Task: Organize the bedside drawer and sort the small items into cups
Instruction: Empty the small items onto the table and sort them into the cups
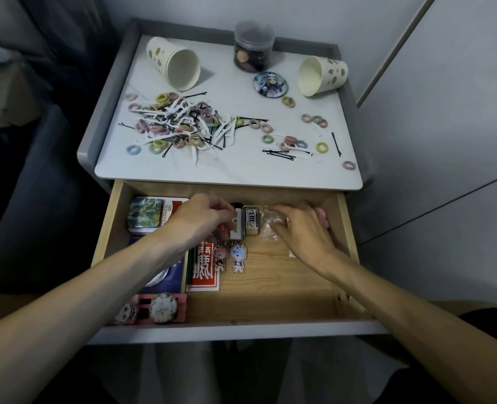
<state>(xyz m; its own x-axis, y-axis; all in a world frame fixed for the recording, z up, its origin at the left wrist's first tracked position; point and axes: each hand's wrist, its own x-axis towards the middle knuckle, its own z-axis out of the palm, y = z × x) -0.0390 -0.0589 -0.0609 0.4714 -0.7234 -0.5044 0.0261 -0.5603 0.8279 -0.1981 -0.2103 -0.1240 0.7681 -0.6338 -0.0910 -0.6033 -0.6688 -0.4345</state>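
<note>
The wooden drawer [273,290] is pulled out under the white bedside top [229,167]. My left hand [200,220] reaches into its back middle, fingers curled around a small lighter-like object [237,221] next to an eraser [250,220]. My right hand [302,228] lies on a crumpled clear plastic bag [273,220] at the back right, fingers bent over it. Two paper cups lie tipped over on top, one at the left [177,64], one at the right [321,75]. A heap of hair ties, floss picks and bobby pins [180,123] is spread between them.
In the drawer: a green tin [145,214], a red card pack [205,271], two figure keychains [229,256], a pink holder [160,309] at the front left. On top: a clear jar [253,48] and a round badge [269,84]. A wall stands right, bedding left.
</note>
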